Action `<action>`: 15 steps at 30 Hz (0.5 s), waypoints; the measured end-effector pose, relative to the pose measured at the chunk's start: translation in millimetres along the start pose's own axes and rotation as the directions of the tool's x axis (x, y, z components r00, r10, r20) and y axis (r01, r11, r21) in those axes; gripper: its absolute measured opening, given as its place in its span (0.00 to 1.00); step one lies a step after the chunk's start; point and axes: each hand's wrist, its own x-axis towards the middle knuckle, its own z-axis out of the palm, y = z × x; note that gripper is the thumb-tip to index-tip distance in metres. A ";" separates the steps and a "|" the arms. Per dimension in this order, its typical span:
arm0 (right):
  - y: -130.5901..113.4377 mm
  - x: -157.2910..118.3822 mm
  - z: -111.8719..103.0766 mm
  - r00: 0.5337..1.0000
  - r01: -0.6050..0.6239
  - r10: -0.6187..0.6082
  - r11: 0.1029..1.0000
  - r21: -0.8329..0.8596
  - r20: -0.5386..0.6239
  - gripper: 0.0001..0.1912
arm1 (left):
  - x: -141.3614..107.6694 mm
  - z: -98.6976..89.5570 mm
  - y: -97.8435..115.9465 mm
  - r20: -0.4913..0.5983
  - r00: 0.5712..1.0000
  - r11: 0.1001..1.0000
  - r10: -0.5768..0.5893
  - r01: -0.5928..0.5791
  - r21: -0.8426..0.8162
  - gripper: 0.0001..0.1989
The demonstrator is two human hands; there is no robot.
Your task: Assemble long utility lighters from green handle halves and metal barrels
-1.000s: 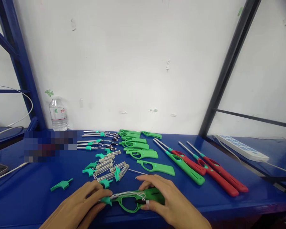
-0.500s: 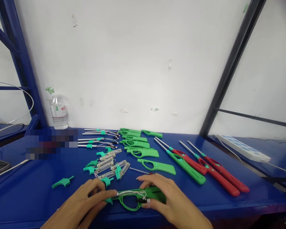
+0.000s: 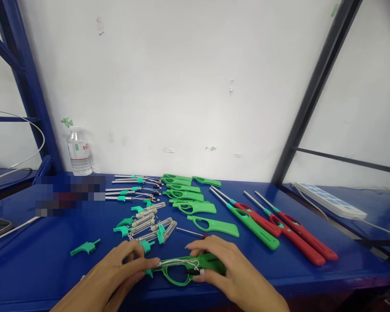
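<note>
Low in the head view, near the table's front edge, lies an open green lighter casing half with its hollow side up. White wires run along inside it, and a small black part sits by its finger loop. My left hand is closed at the casing's nozzle end, its index fingertip pressed on the wire; the rest of what it grips is hidden. My right hand wraps round the handle end, with the thumb against the black part. A teal trigger piece lies just beyond my left hand.
Behind my hands lie clear fuel tubes, green casing halves and metal rods with wires. A screwdriver lies between. Assembled red lighters are at right. A water bottle stands by the wall, a power strip far right.
My left thumb and index finger stay at the nozzle end, and my right hand keeps its hold on the handle. The whole view has shifted very slightly.
</note>
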 end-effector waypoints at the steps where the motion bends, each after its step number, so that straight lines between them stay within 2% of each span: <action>1: 0.0 0.3 0.0 1.000 0.002 -0.002 1.000 0.001 -0.001 0.22 | 0.2 0.4 -0.6 0.001 1.000 1.000 0.007 -0.007 -0.005 0.20; 7: 2.6 1.0 0.2 1.000 0.024 -0.024 1.000 -0.001 -0.012 0.19 | 7.4 -3.1 3.7 -0.064 0.989 0.990 0.133 -0.136 -0.046 0.19; 12: 1.3 2.3 -0.4 0.999 0.038 -0.038 0.999 0.001 -0.012 0.18 | 12.7 -7.4 3.3 -0.087 0.978 0.981 0.189 -0.184 0.063 0.23; 15: 0.3 2.8 -0.7 0.999 0.044 -0.044 0.999 0.008 -0.015 0.18 | 12.6 -6.0 -0.3 -0.111 0.966 0.971 0.233 -0.226 0.074 0.23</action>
